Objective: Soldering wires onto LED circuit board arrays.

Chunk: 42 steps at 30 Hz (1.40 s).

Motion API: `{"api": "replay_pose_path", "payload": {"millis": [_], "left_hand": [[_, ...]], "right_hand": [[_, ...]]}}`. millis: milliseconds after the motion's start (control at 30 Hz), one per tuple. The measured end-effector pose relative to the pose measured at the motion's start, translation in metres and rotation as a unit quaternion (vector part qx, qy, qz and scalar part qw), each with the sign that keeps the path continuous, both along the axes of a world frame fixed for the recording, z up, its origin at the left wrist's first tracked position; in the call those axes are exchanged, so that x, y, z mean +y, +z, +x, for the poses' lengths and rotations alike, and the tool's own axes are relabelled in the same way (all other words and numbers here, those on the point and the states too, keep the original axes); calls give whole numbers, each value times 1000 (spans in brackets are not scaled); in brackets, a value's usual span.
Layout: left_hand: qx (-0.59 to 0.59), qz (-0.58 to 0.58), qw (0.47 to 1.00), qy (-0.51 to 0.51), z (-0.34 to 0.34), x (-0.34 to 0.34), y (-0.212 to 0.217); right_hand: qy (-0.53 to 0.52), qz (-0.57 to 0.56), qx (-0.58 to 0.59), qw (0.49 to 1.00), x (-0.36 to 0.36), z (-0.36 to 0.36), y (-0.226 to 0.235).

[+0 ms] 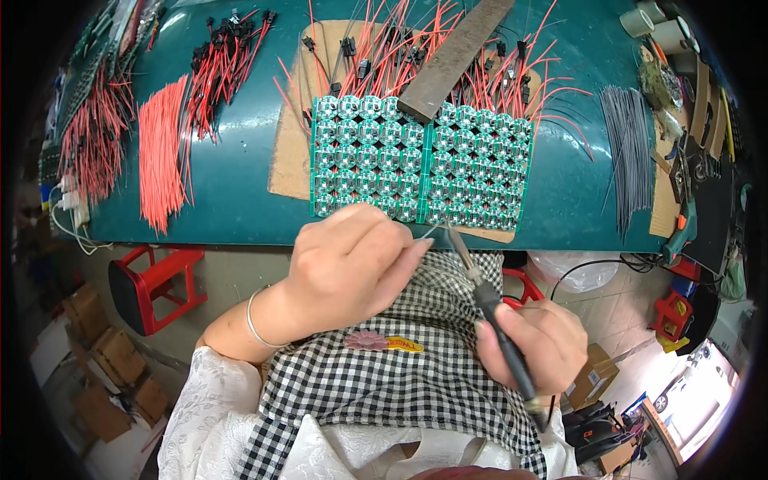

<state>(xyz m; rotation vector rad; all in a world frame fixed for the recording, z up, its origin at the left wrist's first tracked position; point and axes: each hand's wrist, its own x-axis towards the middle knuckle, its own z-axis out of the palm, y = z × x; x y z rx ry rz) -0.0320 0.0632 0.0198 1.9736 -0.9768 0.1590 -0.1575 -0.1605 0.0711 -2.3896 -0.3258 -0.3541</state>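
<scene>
My right hand point(544, 344) is closed around the black handle of a soldering iron point(485, 294). The iron's tip points up at the front edge of the right-hand panel of green circuit boards point(480, 164). Left of it, the fingers of my left hand point(348, 260) pinch a thin silvery wire point(433, 230), its end close to the iron's tip; whether they touch is too small to tell. A second green panel point(368, 152) lies alongside. Red wires with black connectors point(364, 68) stick out beyond both panels, and a flat metal bar point(452, 64) rests across them.
Brown board point(290, 164) lies under the panels on the green table point(232, 192). Red wires point(162, 156) and connector leads point(224, 68) lie left, grey wires point(630, 152) right. Solder-like spools point(670, 36) stand at the far right. A red stool point(164, 288) stands below the left edge.
</scene>
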Motion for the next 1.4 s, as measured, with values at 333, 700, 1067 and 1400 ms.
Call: {"api": "replay_pose_path", "payload": {"millis": [333,700,1067,1400], "left_hand": [[-5,39,999,-19,13,-1,-1],[-23,26,999,0,14,-10,-12],[-31,30,999,12,13,-14,-7],[-12,3,1000,14,27,-6,10]], "right_hand": [[-21,54,-42,997,-12,12,-8],[-32,25,-35,999,-2,16,-15],[-14,10,-20,1000,-1,24,-5],[-81,108,-67,989,-22,20,-9]]}}
